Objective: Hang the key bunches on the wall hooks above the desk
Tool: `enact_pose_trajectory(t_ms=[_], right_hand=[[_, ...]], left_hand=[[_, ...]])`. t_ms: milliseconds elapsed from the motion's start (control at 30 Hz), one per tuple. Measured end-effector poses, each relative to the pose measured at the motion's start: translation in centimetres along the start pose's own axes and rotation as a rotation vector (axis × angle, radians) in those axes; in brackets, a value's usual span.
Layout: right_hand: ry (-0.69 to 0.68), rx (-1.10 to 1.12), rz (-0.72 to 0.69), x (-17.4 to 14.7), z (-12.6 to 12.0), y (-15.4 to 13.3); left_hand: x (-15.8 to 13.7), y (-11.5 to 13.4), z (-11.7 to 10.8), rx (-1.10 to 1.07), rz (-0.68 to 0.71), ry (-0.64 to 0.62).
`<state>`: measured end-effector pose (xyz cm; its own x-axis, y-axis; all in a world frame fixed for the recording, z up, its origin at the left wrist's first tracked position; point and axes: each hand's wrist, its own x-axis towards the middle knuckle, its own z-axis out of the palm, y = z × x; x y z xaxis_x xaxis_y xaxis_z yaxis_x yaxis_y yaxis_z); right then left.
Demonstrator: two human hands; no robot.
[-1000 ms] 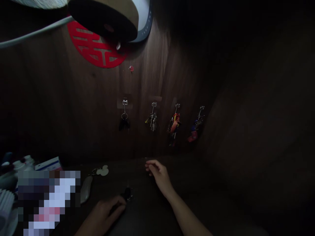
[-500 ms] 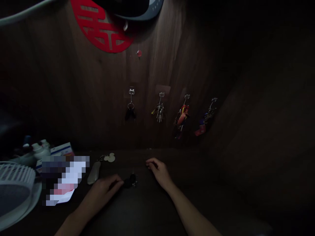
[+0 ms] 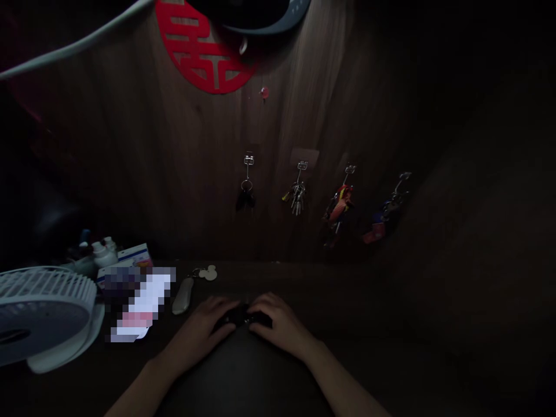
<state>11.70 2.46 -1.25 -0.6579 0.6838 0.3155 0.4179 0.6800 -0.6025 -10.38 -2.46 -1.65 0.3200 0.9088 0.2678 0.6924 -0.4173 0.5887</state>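
Note:
Between my two hands a small dark keychain [image 3: 238, 316] with shiny metal bits lies on the dark tabletop, partly covered by fingers. My left hand [image 3: 207, 325] curls round its left side, thumb below and fingers above. From the right, my right hand [image 3: 280, 324] closes on the other side in the same way, its fingertips close to those of the left. Just beyond the left hand rests a pale, elongated key fob [image 3: 183, 295] with a cream, mouse-head-shaped tag [image 3: 208, 273]. The dim light hides the keychain's exact shape.
On the wall, hooks hold black keys [image 3: 246, 200], a silver key bunch [image 3: 297, 198], keys with an orange tag [image 3: 339, 207] and keys with a red tag [image 3: 374, 233]. At left stand a white fan [image 3: 52, 313], a white bottle [image 3: 104, 253] and a blurred-out item [image 3: 145, 301].
My right hand has come down and leftward to the keychain, closing in on my left hand. My left hand stays at the keychain's left side. The view has shifted somewhat left.

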Motion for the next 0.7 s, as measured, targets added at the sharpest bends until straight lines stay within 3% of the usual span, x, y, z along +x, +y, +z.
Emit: enact_pose_trajectory(t_ms=[267, 533, 700], right_hand=[[-0.009, -0.104, -0.024, 0.0, 0.3, 0.6], [0.074, -0.177, 0.078, 0.2, -0.4, 1.7], [0.054, -0.145, 0.109, 0.1, -0.4, 1.5]], left_hand=[[0.2, 0.4, 0.0, -0.025, 0.011, -0.051], [0.2, 1.2, -0.5, 0.007, -0.066, -0.027], [0.1, 0.6, -0.7, 0.026, -0.057, 0.026]])
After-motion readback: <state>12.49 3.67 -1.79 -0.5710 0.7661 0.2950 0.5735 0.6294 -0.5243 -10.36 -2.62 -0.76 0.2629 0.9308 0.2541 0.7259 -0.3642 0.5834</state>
